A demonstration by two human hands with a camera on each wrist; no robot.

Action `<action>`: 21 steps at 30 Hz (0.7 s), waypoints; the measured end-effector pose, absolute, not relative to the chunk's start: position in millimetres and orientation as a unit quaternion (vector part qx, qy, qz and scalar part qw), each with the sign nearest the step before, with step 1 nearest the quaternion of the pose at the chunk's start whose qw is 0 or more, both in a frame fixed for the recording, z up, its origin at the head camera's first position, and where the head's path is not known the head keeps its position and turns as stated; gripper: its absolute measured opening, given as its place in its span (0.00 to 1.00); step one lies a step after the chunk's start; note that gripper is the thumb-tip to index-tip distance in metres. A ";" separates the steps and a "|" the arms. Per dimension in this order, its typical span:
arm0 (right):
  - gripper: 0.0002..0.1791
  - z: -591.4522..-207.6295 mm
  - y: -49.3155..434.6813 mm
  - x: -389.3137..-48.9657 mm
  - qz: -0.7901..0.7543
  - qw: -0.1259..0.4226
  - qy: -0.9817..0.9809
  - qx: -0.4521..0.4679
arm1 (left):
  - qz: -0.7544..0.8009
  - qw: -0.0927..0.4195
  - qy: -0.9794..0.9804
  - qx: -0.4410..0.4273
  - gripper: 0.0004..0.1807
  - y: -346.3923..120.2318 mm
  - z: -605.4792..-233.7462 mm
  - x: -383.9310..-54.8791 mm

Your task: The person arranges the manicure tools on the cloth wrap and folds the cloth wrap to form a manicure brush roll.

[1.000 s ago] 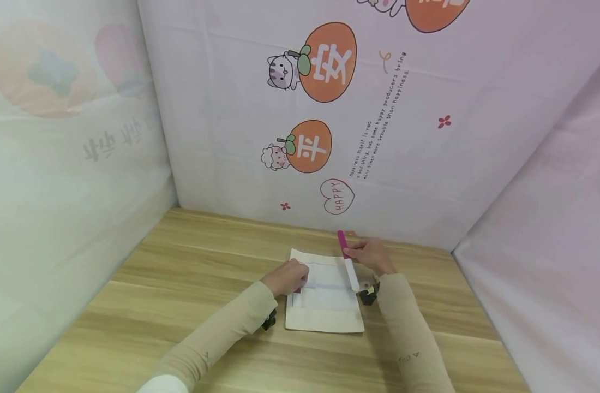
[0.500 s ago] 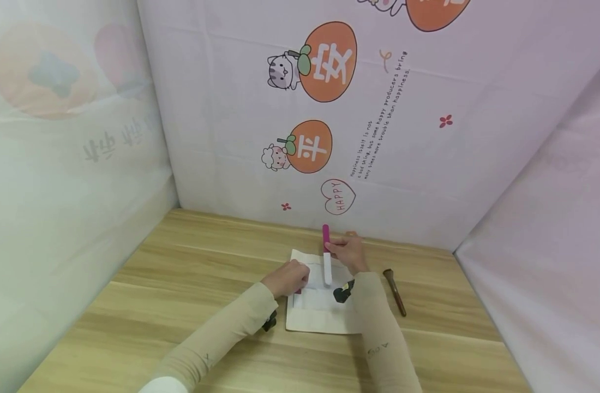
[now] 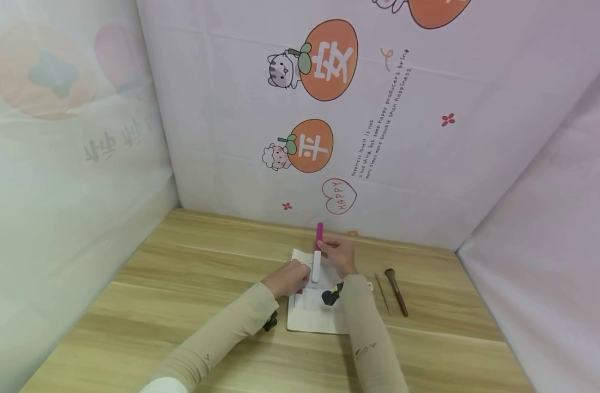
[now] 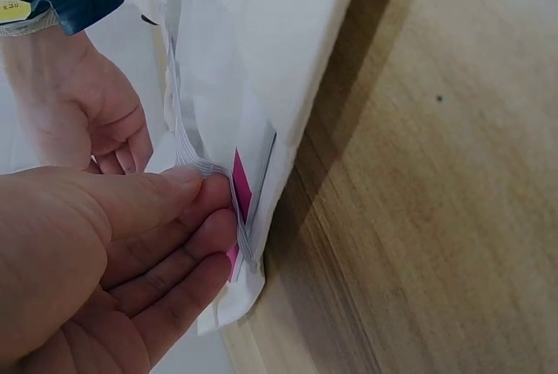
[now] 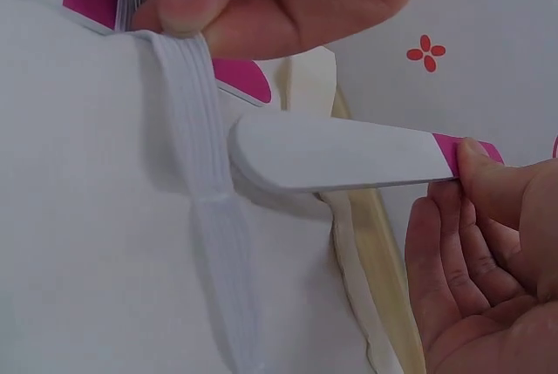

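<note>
My left hand (image 3: 286, 277) pinches a white ribbed elastic band (image 5: 209, 139) between thumb and index finger, pulled up from the off-white fabric case (image 3: 312, 322). Under that band lies a flat magenta and white nail file (image 4: 241, 189), partly covered by my fingers. In my right hand (image 3: 340, 255), a second nail file (image 3: 317, 266) is pinched by its magenta half. Its white rounded end points at the raised band in the right wrist view, close beside it and over the fabric.
Right of the case, a brush (image 3: 397, 293) with a brown handle and a thin metal tool (image 3: 383, 295) lie on the wooden table (image 3: 221, 349). A printed white curtain (image 3: 231, 164) hangs behind the table, with more cloth at both sides.
My right hand has moved left with the nail file, from the case's right edge to beside my left hand. The brush and thin tool have come into view. My left hand stays put.
</note>
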State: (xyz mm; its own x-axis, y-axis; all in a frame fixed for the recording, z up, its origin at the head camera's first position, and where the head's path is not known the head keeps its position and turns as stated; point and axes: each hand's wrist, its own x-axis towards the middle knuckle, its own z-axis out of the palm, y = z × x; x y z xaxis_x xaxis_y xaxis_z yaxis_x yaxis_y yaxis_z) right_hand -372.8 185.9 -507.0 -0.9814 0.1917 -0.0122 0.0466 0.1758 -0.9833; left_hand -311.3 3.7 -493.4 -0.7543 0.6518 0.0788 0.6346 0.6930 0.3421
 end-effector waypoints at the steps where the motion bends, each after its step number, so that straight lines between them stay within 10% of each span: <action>1: 0.11 -507.5 185.2 -372.8 0.635 0.055 -0.767 -0.078 | 0.178 0.021 0.919 0.351 0.13 3.7 -493.1 -311.2; 21: 0.10 -511.7 184.7 -353.8 0.524 -0.006 -0.849 -0.064 | 0.181 0.021 0.919 0.350 0.11 2.7 -495.9 -312.0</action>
